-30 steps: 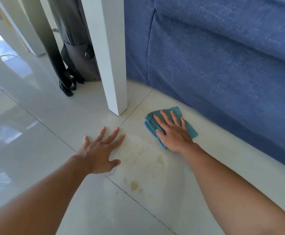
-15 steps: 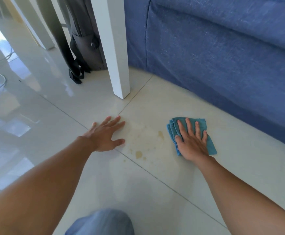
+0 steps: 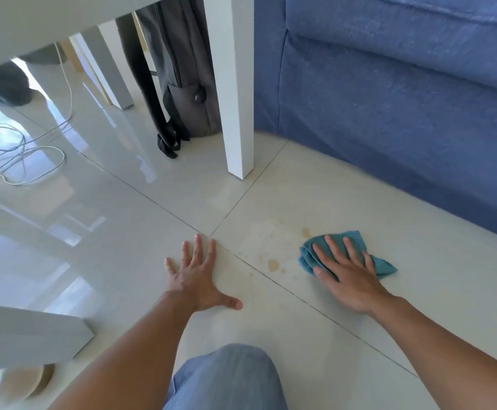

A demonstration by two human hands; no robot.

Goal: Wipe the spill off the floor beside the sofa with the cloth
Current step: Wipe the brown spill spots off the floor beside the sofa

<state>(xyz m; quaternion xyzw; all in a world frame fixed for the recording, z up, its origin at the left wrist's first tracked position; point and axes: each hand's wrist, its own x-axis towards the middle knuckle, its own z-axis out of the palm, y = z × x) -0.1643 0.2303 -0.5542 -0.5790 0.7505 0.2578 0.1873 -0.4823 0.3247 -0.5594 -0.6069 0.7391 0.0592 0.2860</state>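
A folded teal cloth (image 3: pixel 382 263) lies flat on the pale tiled floor (image 3: pixel 359 202), near the base of the blue sofa (image 3: pixel 404 99). My right hand (image 3: pixel 348 276) presses down on the cloth, fingers spread over it. Left of the cloth is the spill (image 3: pixel 272 264): yellowish-brown drops and a faint smeared patch. My left hand (image 3: pixel 198 279) rests flat on the floor left of the spill, fingers apart, holding nothing.
A white table leg (image 3: pixel 237 113) stands on the floor beyond the spill. A grey bag (image 3: pixel 188 93) leans behind it. White cables (image 3: pixel 34 155) lie at far left. My knee in blue jeans (image 3: pixel 226 380) is at the bottom. Another white leg (image 3: pixel 28 338) is at lower left.
My right hand has slid the cloth from near the table leg toward me and to the right along the sofa. The view has pulled back, and my knee has come into view.
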